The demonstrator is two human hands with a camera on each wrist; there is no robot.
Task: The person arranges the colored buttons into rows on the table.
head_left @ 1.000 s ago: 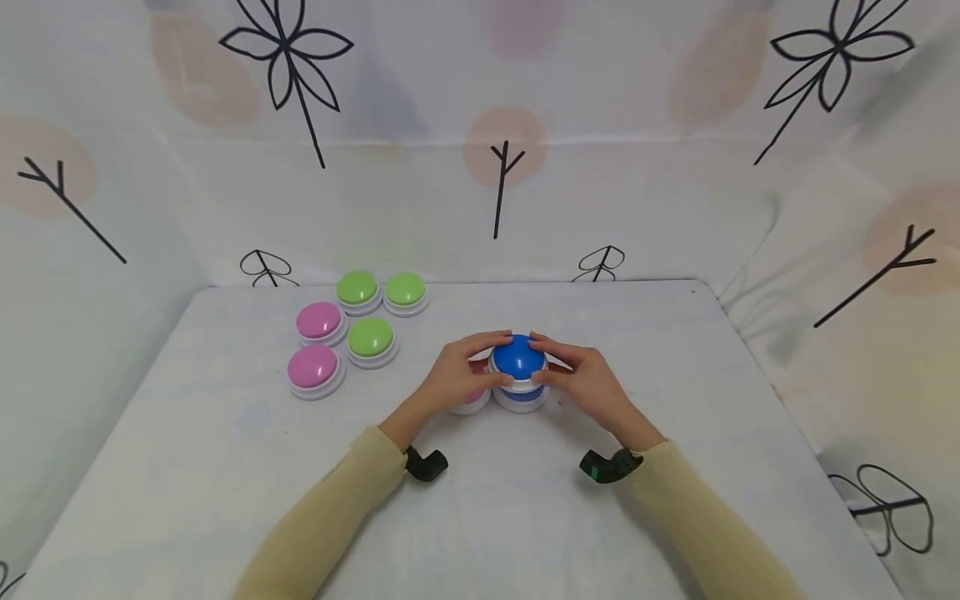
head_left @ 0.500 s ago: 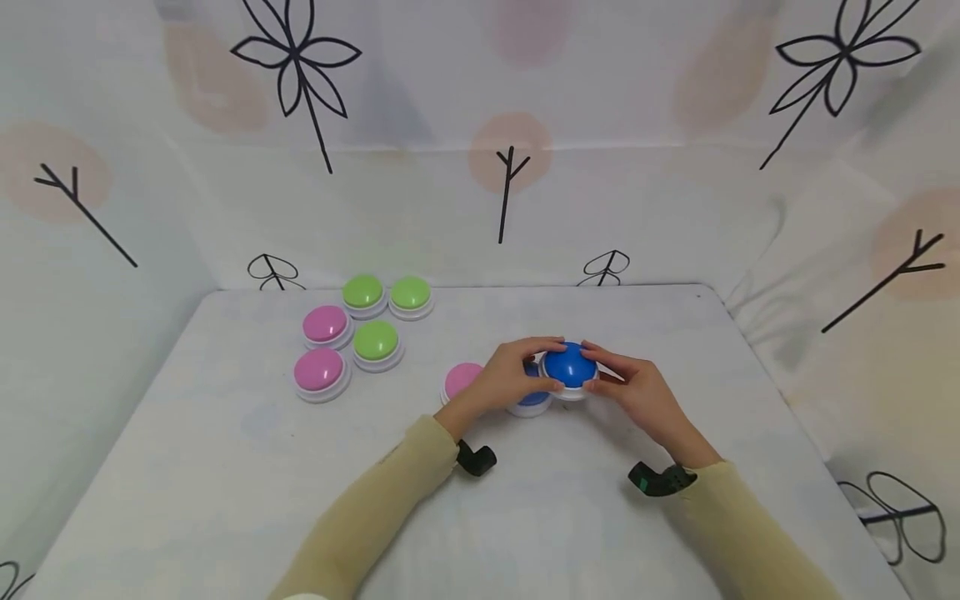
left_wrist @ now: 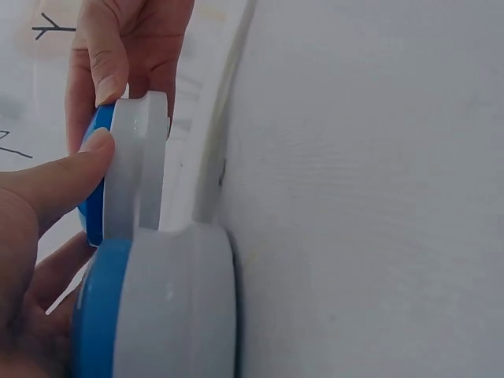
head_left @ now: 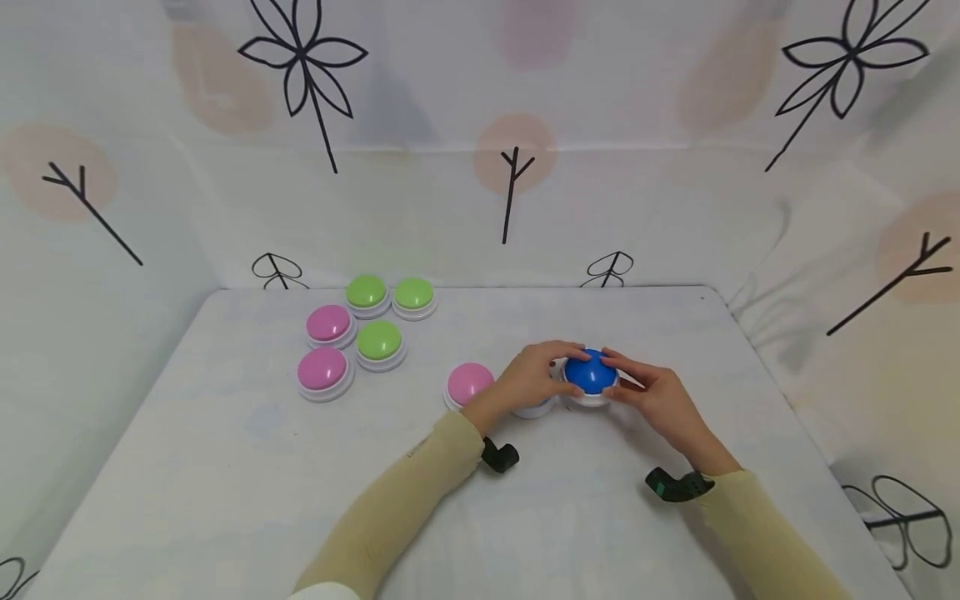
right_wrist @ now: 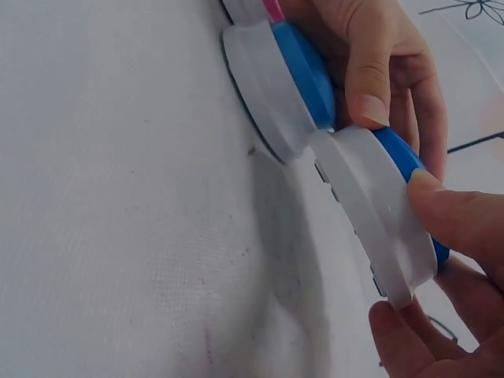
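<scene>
Both hands hold a round push button with a blue dome and white base (head_left: 590, 372). My left hand (head_left: 529, 373) grips its left side, and my right hand (head_left: 663, 403) grips the right side. In the right wrist view, the underside of this blue button (right_wrist: 378, 205) shows a little off the tabletop, tilted. A second blue button (left_wrist: 177, 307) stands on the table just left of it; the left hand hides most of this one in the head view. Left of that sits a pink button (head_left: 470, 384), partly behind the left wrist.
At the back left of the white table (head_left: 225, 467) stand several more buttons: a pink one (head_left: 322, 368), another pink one (head_left: 328, 322), a green one (head_left: 378, 341), and two green ones near the back edge (head_left: 367, 292). A patterned cloth (head_left: 420, 208) hangs behind.
Both hands have carried the held blue button to the right, from above the second blue button to a spot beside it, and lower. The head view has shifted slightly.
</scene>
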